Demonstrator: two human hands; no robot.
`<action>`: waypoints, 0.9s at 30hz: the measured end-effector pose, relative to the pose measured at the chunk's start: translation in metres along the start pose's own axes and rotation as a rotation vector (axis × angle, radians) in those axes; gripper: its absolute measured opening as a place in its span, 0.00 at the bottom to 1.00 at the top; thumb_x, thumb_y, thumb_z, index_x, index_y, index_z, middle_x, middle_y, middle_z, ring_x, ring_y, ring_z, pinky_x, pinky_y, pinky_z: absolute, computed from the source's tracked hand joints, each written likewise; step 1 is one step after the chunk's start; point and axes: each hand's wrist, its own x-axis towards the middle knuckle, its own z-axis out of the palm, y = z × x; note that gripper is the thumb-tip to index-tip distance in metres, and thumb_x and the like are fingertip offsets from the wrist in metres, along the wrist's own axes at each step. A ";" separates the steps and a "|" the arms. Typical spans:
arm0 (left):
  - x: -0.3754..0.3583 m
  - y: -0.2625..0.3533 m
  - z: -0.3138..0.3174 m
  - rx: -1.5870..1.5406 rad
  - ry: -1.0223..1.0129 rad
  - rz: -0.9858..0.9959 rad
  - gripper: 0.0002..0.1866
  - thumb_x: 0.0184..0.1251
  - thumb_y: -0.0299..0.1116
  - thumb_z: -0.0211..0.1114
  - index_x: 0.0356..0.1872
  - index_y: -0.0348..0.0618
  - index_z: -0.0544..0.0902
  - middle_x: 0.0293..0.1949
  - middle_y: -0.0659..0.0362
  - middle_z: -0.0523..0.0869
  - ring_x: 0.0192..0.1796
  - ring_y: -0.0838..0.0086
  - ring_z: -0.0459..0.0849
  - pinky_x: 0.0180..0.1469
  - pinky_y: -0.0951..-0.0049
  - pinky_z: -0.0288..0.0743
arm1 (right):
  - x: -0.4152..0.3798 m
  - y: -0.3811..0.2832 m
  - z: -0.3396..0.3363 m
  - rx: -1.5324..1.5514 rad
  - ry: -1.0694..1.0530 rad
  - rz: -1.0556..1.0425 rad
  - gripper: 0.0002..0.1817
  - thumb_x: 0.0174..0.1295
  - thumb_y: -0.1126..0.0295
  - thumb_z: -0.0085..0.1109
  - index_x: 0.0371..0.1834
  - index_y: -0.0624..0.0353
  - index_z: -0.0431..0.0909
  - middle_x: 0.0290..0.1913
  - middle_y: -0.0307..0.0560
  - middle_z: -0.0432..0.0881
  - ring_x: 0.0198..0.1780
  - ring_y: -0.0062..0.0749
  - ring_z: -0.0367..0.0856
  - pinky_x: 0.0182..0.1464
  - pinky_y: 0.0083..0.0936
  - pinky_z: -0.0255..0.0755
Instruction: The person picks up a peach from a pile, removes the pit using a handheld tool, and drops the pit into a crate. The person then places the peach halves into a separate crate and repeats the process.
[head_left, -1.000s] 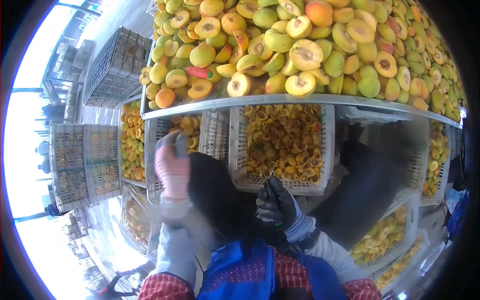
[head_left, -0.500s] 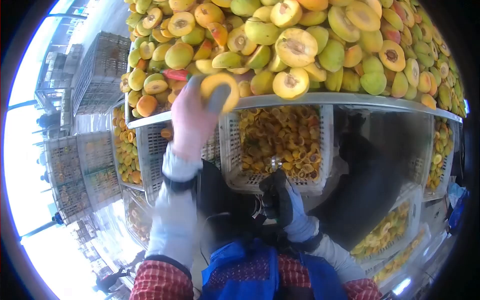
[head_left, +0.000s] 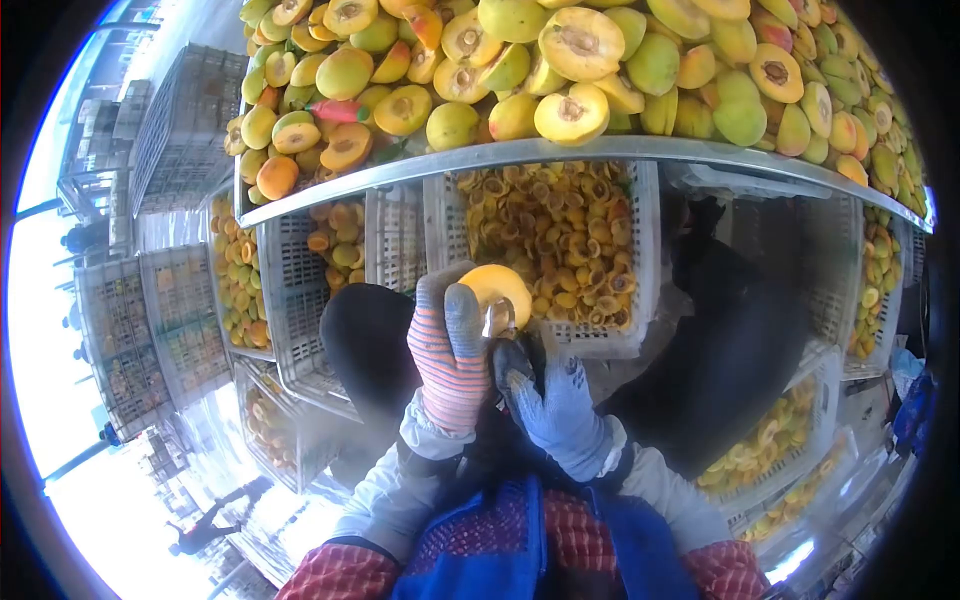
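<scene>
My left hand [head_left: 450, 350], in a striped glove with grey fingers, is closed around a halved yellow peach [head_left: 512, 287], its cut face turned toward my right hand. My right hand [head_left: 565, 415], in a blue-grey glove with dark fingertips, grips a pitting tool [head_left: 498, 318]. The tool's shiny metal end is at the middle of the peach half; most of its handle is hidden by my fingers. Both hands are close together over my lap, just in front of a white plastic crate [head_left: 646, 260] holding many scooped-out peach pieces [head_left: 550, 230].
A metal-edged table [head_left: 440, 162] heaped with peach halves [head_left: 572, 113] spans the front. A red object [head_left: 338, 111] lies among the fruit. More crates of peaches stand at the left [head_left: 290, 300] and right [head_left: 825, 400]. Stacked crates [head_left: 185, 130] rise farther left.
My left hand has come down and back from the table edge with the peach half, bringing it to the tool in my right hand. The view has shifted slightly.
</scene>
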 end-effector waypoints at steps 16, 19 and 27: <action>-0.022 -0.002 0.004 -0.035 0.202 0.139 0.18 0.72 0.42 0.50 0.47 0.34 0.74 0.34 0.51 0.82 0.35 0.70 0.81 0.40 0.71 0.75 | -0.022 0.004 0.009 0.043 0.041 -0.040 0.28 0.60 0.61 0.58 0.57 0.70 0.65 0.41 0.62 0.78 0.39 0.57 0.78 0.40 0.43 0.71; -0.022 -0.001 0.001 0.016 0.188 0.162 0.17 0.72 0.41 0.50 0.46 0.35 0.75 0.34 0.51 0.82 0.35 0.70 0.80 0.39 0.71 0.74 | -0.021 0.003 0.004 -0.033 0.000 -0.057 0.29 0.60 0.61 0.58 0.59 0.69 0.64 0.41 0.61 0.78 0.39 0.57 0.78 0.40 0.42 0.71; -0.022 -0.015 -0.008 0.035 0.003 0.102 0.15 0.72 0.39 0.51 0.44 0.36 0.75 0.33 0.50 0.81 0.32 0.68 0.80 0.37 0.71 0.74 | -0.022 0.005 -0.010 0.053 -0.266 0.141 0.25 0.61 0.67 0.54 0.58 0.72 0.65 0.49 0.63 0.75 0.48 0.54 0.76 0.50 0.41 0.69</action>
